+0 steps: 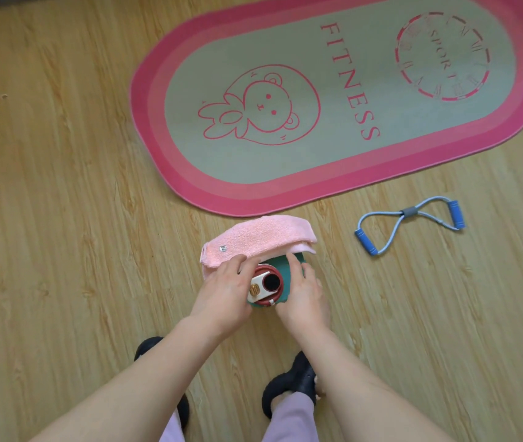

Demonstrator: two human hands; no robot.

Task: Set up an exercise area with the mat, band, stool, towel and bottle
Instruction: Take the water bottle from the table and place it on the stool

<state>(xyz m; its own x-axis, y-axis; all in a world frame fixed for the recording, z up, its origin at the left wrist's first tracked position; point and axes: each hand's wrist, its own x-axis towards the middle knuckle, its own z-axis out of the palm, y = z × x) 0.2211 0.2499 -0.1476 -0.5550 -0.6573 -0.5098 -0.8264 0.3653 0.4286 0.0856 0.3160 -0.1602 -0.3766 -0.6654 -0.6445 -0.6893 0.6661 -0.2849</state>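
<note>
A pink-edged grey mat [333, 100] printed with "FITNESS" lies flat on the wooden floor. To the right of its near edge lies a blue figure-eight band [410, 224]. In front of me stands a small green stool [288, 275], with a pink towel [257, 237] draped over its far side. A bottle with a red and white lid [265, 283] stands upright on the stool, seen from above. My left hand [221, 291] curls round the bottle's left side. My right hand [304, 291] rests against its right side with fingers fairly straight. The bottle's body is hidden.
Wooden floor [62, 186] stretches to the left and near right. My feet in black slippers [288, 390] stand just behind the stool.
</note>
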